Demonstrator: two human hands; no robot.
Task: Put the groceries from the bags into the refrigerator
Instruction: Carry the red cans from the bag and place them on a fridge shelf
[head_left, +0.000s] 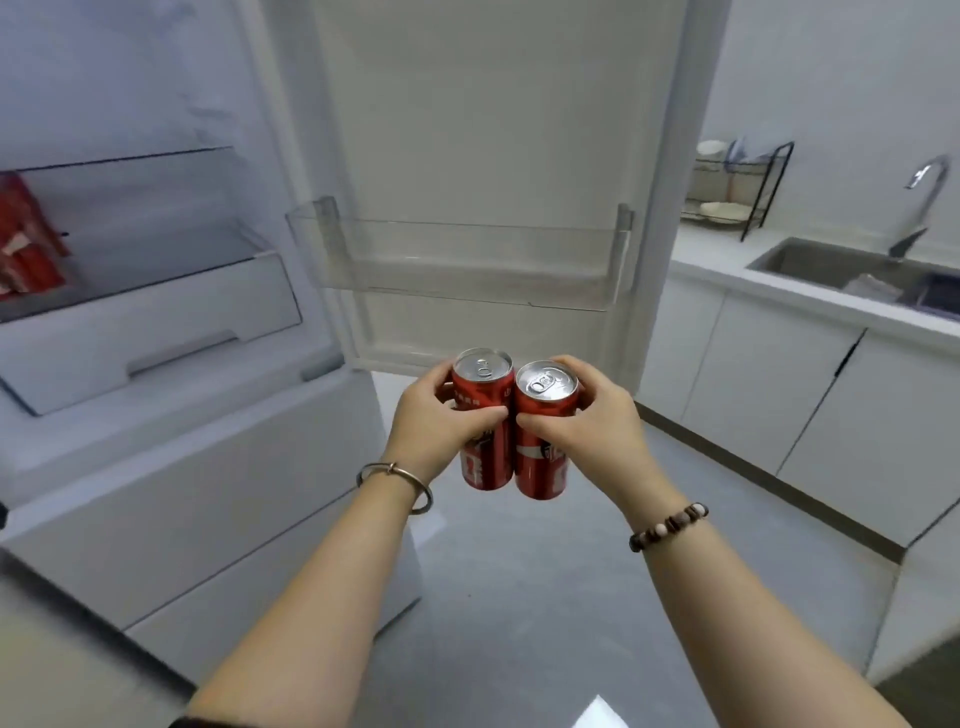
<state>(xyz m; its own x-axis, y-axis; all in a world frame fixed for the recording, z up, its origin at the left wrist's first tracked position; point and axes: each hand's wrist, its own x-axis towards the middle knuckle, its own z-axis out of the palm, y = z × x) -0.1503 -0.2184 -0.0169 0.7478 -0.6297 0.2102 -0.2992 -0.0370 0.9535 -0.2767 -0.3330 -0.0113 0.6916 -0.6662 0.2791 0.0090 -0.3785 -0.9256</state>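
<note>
Delivery to door shelf (457, 260), pending.
Left hand (436, 423) grips left can (491, 467), right hand (589, 415) grips right can (540, 467); both upright, touching, just below the shelf, paired probably for loading together.

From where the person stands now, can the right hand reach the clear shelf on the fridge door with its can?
Probably yes. The door shelf is straight ahead of the right hand and its can, with nothing between them.
</note>
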